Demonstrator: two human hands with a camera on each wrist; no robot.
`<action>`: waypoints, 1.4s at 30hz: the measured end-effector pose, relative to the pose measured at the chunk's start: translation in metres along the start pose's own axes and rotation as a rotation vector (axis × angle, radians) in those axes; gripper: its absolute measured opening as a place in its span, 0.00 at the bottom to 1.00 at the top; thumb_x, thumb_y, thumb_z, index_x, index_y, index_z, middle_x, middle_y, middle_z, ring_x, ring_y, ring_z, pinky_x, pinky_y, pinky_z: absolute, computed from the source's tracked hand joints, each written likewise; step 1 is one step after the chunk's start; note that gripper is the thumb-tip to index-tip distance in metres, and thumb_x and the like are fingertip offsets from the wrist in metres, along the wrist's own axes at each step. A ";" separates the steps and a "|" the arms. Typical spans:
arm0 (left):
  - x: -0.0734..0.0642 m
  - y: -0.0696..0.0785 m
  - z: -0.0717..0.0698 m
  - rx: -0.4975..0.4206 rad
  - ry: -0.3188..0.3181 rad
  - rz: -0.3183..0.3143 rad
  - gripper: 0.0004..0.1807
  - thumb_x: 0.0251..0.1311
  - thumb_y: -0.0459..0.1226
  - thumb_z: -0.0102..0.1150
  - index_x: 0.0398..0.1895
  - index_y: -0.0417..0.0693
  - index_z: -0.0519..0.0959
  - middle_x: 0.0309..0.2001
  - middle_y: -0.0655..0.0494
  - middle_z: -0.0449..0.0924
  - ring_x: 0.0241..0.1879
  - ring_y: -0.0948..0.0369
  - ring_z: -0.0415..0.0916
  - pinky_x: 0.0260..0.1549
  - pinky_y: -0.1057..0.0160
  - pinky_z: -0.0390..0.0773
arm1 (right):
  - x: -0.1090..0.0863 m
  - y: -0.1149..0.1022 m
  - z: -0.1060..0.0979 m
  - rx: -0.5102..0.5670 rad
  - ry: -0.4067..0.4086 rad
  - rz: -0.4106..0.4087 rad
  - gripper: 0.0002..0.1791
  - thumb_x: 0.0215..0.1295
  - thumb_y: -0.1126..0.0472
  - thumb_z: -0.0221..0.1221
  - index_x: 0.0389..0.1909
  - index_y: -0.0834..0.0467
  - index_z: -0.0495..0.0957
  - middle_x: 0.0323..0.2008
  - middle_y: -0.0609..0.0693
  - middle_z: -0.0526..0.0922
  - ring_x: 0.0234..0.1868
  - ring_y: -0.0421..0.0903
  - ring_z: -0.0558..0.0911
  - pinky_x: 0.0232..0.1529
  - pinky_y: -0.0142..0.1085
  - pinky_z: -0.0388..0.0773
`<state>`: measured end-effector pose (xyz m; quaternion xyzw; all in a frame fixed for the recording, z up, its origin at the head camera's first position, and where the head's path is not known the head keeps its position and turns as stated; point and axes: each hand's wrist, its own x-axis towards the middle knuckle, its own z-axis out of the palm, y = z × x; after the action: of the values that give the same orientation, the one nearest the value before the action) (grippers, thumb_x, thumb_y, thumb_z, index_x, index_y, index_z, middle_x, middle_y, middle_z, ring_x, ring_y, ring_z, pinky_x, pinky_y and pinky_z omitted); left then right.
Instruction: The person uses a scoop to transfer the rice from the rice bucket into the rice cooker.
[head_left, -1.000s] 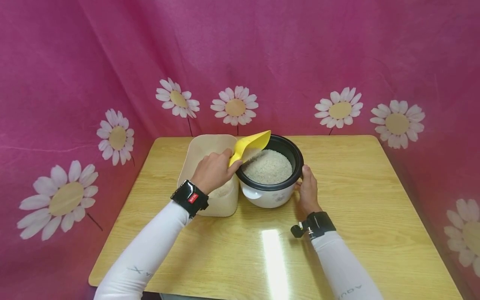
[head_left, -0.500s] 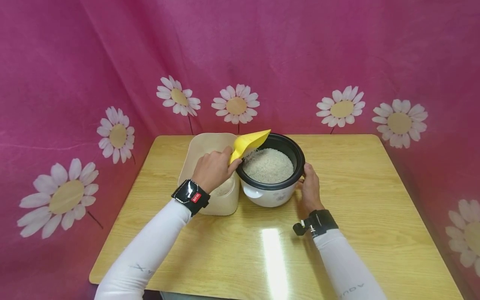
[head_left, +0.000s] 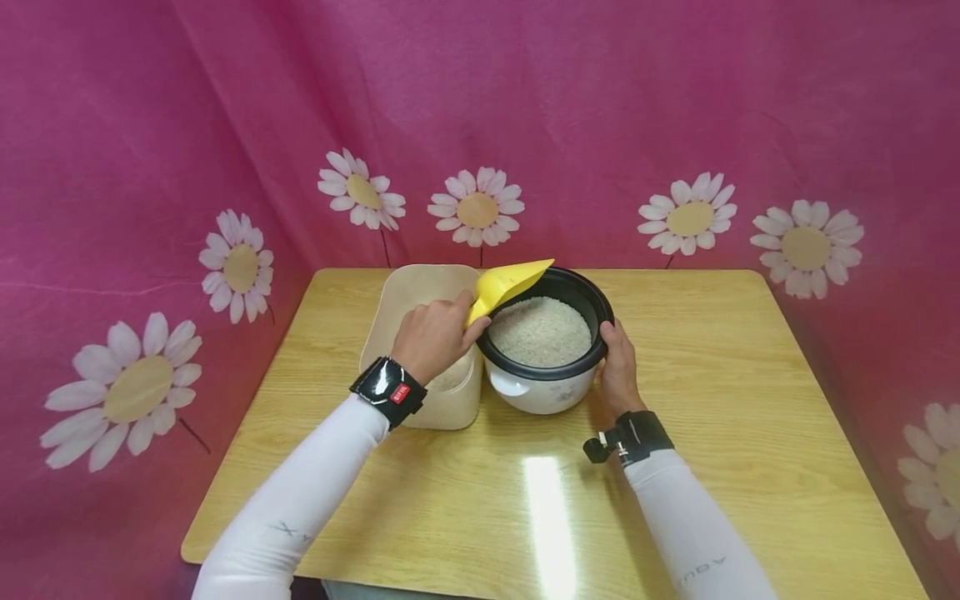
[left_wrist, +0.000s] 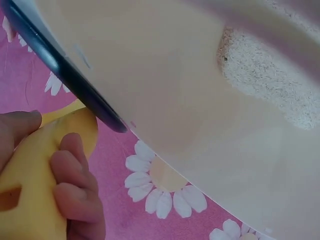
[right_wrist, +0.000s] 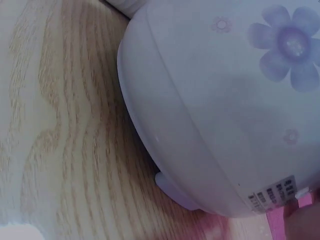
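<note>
My left hand grips the handle of a yellow scoop, its fingers wrapped round it in the left wrist view. The scoop is tipped over the left rim of a rice cooker, its underside turned up and its mouth toward the pot. White rice lies heaped inside the black-rimmed pot. On the cooker's right side my right hand holds it, thumb up at the rim; its fingers are mostly hidden behind the white body. Under my left wrist stands a cream bin with rice at its bottom.
Bin and cooker stand side by side toward the back of a wooden table. A pink curtain with daisies surrounds the table at the back and both sides.
The scoop has tipped further over, hiding its inside; grains seen falling from it earlier no longer show. My right thumb has come up onto the cooker's rim.
</note>
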<state>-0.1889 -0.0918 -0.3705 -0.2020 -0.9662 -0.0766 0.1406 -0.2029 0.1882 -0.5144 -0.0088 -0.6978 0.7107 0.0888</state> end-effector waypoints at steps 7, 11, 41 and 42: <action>-0.001 -0.002 0.002 0.020 0.012 0.010 0.20 0.71 0.52 0.60 0.48 0.43 0.77 0.21 0.53 0.77 0.19 0.56 0.74 0.18 0.61 0.70 | 0.004 0.001 0.002 0.019 -0.003 -0.028 0.30 0.78 0.43 0.40 0.74 0.48 0.69 0.73 0.49 0.72 0.75 0.38 0.66 0.82 0.45 0.51; -0.002 -0.002 0.003 0.021 0.017 0.014 0.20 0.72 0.52 0.60 0.48 0.43 0.76 0.21 0.53 0.76 0.19 0.56 0.74 0.18 0.61 0.70 | 0.003 0.001 0.002 -0.007 0.004 -0.022 0.30 0.79 0.43 0.38 0.75 0.47 0.68 0.75 0.47 0.70 0.77 0.39 0.64 0.83 0.46 0.50; -0.024 -0.071 -0.024 -0.107 -0.009 -0.285 0.21 0.74 0.51 0.55 0.45 0.39 0.77 0.23 0.49 0.74 0.22 0.50 0.74 0.22 0.59 0.66 | -0.001 0.005 -0.002 -0.062 -0.008 0.053 0.36 0.77 0.34 0.36 0.81 0.42 0.57 0.82 0.38 0.57 0.85 0.40 0.51 0.85 0.49 0.41; -0.025 -0.073 -0.024 -0.098 -0.023 -0.289 0.21 0.74 0.50 0.56 0.43 0.39 0.77 0.23 0.49 0.74 0.22 0.50 0.73 0.21 0.59 0.66 | -0.001 0.005 -0.001 -0.064 -0.006 0.056 0.36 0.77 0.34 0.36 0.81 0.42 0.57 0.82 0.38 0.57 0.84 0.40 0.51 0.85 0.49 0.41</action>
<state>-0.1911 -0.1725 -0.3624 -0.0680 -0.9819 -0.1408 0.1072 -0.2020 0.1892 -0.5197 -0.0290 -0.7201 0.6901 0.0662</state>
